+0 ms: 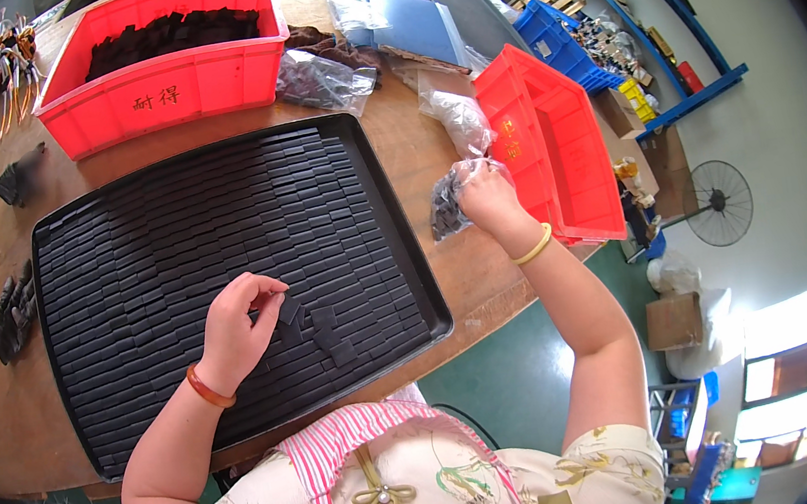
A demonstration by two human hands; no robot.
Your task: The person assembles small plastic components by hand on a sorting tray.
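Observation:
A large black tray (355, 147) in front of me holds tight rows of small flat black blocks (190, 238). Over its near right part, my left hand (237, 328) has thumb and forefinger pinched together at a small black block (290, 309). A few loose blocks (333, 336) lie askew on the rows beside it. To the right of the tray, my right hand (489, 196) is closed on the top of a clear plastic bag (448, 204) with small dark pieces inside. Its fingertips are partly hidden by the film.
A red bin (158, 96) heaped with black pieces stands beyond the tray. Another red bin (562, 147) is beside my right hand, near a bag of white contents (457, 114). Dark gloves (13, 312) lie at left, wire bundles (3, 69) at far left. A fan (718, 201) stands off right.

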